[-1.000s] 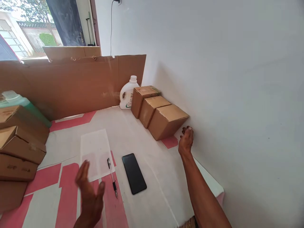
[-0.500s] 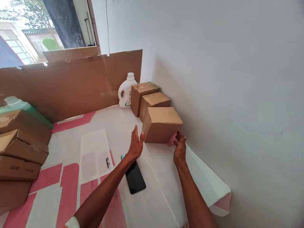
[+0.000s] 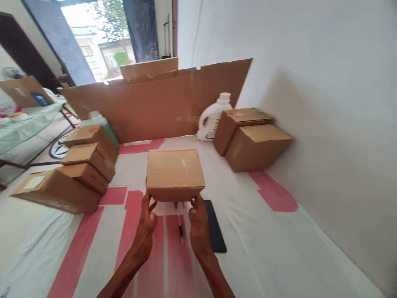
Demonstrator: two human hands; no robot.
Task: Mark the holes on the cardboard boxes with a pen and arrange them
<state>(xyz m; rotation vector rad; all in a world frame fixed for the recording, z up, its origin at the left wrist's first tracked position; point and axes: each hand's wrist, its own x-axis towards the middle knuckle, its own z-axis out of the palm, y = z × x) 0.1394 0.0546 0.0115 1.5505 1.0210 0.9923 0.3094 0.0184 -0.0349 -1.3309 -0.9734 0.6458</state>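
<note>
Between my two hands is a closed cardboard box (image 3: pixel 175 169) with small dark writing on its top. My left hand (image 3: pixel 145 225) grips its near left corner, and my right hand (image 3: pixel 198 223) its near right corner. The fingertips are partly hidden under the box. Below it, a pen (image 3: pixel 181 231) lies on the red and white table cover (image 3: pixel 260 244). A black phone (image 3: pixel 216 227) lies beside my right hand, partly covered by it. The white sheet of paper is mostly hidden behind the box and hands.
Several cardboard boxes (image 3: pixel 83 182) stand in a row at left, before a green bottle (image 3: pixel 102 124). At right, two boxes (image 3: pixel 260 145) stand beside a white jug (image 3: pixel 214 118). A cardboard panel (image 3: pixel 155 105) closes the far edge; a wall (image 3: pixel 335 145) runs along the right.
Both hands have taken hold of the nearest box of the right-hand row and brought it left, over the paper and pen. The view has turned left, showing more of the room.
</note>
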